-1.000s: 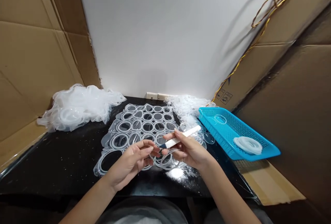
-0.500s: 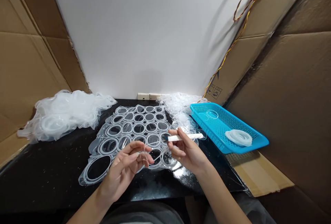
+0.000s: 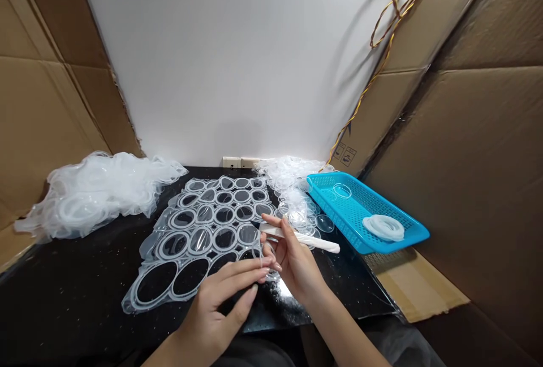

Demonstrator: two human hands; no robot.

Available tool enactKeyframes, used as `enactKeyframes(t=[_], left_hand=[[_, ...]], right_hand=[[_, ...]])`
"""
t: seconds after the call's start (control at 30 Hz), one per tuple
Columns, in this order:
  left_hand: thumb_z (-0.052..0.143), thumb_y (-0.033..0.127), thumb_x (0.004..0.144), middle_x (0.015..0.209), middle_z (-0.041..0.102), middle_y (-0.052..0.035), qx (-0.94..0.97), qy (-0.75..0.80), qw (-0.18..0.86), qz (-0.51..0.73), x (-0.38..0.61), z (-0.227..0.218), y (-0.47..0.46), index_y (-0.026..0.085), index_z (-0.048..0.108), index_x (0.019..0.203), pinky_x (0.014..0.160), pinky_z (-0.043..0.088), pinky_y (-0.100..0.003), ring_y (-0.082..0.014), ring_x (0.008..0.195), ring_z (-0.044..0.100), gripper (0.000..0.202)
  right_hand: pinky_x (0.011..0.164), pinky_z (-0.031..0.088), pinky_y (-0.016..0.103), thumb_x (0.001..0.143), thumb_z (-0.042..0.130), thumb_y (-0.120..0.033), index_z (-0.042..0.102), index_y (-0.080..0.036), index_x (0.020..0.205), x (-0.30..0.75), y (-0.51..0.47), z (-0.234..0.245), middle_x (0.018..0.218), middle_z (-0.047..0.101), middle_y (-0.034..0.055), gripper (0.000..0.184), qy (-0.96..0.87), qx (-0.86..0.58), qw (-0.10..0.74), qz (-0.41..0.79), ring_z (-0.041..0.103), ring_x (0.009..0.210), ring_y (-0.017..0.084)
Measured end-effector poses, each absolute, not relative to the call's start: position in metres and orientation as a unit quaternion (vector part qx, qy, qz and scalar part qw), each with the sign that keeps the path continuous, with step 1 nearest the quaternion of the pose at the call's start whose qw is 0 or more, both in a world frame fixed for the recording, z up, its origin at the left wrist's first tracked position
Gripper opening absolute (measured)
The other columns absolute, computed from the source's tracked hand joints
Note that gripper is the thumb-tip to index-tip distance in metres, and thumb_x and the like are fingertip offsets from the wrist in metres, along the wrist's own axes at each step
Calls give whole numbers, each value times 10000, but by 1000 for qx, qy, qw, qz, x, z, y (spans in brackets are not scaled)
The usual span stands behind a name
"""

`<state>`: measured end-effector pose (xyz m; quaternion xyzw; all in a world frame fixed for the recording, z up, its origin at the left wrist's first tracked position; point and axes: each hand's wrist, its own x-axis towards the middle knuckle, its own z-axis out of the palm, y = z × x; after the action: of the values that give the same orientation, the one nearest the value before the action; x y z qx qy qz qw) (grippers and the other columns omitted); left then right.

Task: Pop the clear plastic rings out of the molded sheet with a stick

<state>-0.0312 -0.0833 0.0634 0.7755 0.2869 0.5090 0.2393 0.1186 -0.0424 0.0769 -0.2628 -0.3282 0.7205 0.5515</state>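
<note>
A translucent white sheet of moulded rings (image 3: pixel 203 231) lies on the black table (image 3: pixel 63 288). My left hand (image 3: pixel 224 305) rests with its fingers stretched flat on the sheet's near right edge. My right hand (image 3: pixel 292 259) grips a small knife with a white handle (image 3: pixel 309 238); its dark tip points left at the sheet near a ring. The two hands' fingertips nearly meet over the sheet's near right corner.
A blue plastic basket (image 3: pixel 365 214) at the right holds a stack of white rings (image 3: pixel 384 227) and one clear ring. Loose clear rings (image 3: pixel 297 203) lie between sheet and basket. A heap of white offcuts (image 3: pixel 93 191) sits at the left. Cardboard walls stand on both sides.
My left hand has dropped from a raised pinch to lie flat on the sheet. My right hand has swung the knife so its tip points down-left at the sheet. The view shifted right.
</note>
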Motion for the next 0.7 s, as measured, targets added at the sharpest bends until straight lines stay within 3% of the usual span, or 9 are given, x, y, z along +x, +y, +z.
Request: enactKeyframes(t=[0.17, 0.4, 0.47, 0.6, 0.7], left_hand=[[495, 243, 858, 883, 706, -53, 633, 320, 433, 556, -38, 56, -81, 251, 674, 993, 889, 477, -336, -223, 1139, 508, 224], [557, 239, 827, 785, 714, -30, 581, 334, 481, 566, -41, 60, -74, 277, 677, 988, 921, 446, -305, -205, 1175, 471, 204], [557, 224, 823, 768, 713, -23, 598, 322, 479, 556, -42, 67, -78, 282, 689, 958, 889, 471, -296, -202, 1090, 548, 198], [541, 227, 824, 995, 687, -28, 654, 265, 517, 484, -42, 82, -87, 296, 699, 929, 768, 535, -296, -147, 704, 676, 202], [527, 246, 831, 1050, 669, -21, 662, 286, 525, 452, -43, 84, -88, 306, 696, 935, 832, 507, -338, -135, 673, 671, 208]], right_hand=[[360, 215, 148, 805, 526, -483, 614, -170, 984, 117, -45, 72, 635, 577, 11, 371, -340, -282, 519, 732, 398, 394, 36], [347, 223, 146, 808, 517, -494, 599, -196, 1053, 114, -40, 57, 706, 589, 14, 395, -317, -292, 553, 714, 384, 384, 20], [359, 266, 144, 806, 524, -490, 594, -201, 1065, 110, -38, 53, 726, 592, 16, 394, -300, -297, 567, 707, 401, 405, 23], [447, 382, 157, 816, 520, -472, 580, -210, 1083, 101, -37, 50, 772, 608, 22, 378, -271, -292, 577, 713, 490, 483, 46], [482, 419, 181, 842, 483, -466, 554, -213, 1115, 100, -42, 53, 809, 618, 35, 379, -260, -272, 553, 743, 535, 521, 68]])
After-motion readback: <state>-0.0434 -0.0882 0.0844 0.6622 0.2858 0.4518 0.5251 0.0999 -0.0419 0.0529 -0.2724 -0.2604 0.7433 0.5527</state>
